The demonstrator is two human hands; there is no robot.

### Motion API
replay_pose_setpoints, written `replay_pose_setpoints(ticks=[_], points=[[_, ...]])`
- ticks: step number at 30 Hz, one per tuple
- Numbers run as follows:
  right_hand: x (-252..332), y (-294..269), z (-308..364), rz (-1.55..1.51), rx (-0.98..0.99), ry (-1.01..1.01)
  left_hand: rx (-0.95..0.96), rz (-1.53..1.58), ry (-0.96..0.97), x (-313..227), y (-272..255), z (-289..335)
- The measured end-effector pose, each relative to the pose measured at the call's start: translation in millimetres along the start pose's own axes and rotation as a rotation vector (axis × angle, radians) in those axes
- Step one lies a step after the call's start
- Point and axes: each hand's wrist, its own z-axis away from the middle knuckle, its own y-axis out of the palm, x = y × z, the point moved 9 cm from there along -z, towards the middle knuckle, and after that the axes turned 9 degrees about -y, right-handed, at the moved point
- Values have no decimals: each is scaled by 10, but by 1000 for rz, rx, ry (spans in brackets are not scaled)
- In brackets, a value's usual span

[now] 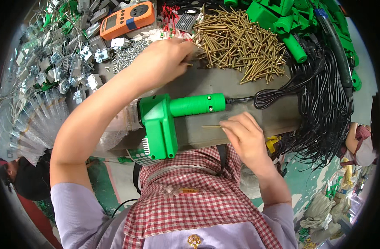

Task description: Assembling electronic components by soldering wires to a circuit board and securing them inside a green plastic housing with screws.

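Observation:
On the bench in front of me lies a green tool housing (160,133) with a round green handle (198,104), the handle pointing right. Two screw heads show near the handle's end, where a black cord comes out. My right hand (244,135), to the right of the housing, pinches long thin brass screws (211,126) that point left. My left hand (169,58) reaches across to the left edge of a pile of brass screws (239,43). Its fingers are curled together, and a small brass-coloured tip shows beside them; what they hold is mostly hidden.
Small silver screws (129,54) and an orange meter (127,20) lie at the back left. Metal parts with wires (61,54) cover the far left. Green housings (281,16) stand at the back right above bundled black cords (322,91). Another person's arm (352,139) shows at the right edge.

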Motion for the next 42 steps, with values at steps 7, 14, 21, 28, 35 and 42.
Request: replay_pose_setpoints(ticks=[7, 14, 21, 28, 35, 42], points=[[163, 119, -47, 113, -75, -9, 93, -563, 35, 175, 103, 272], [407, 233, -256, -85, -207, -45, 297, 366, -140, -88, -53, 349], [416, 323, -369, -61, -185, -86, 329, 396, -217, -19, 7, 531], [633, 473, -410, 119, -150, -282, -131, 52, 245, -287, -90, 663], [722, 590, -489, -95, -193, -294, -165, 36, 330, -354, -132, 673], [-348, -1732, -717, 958, -470, 19, -154, -2, 287, -310, -272, 847]])
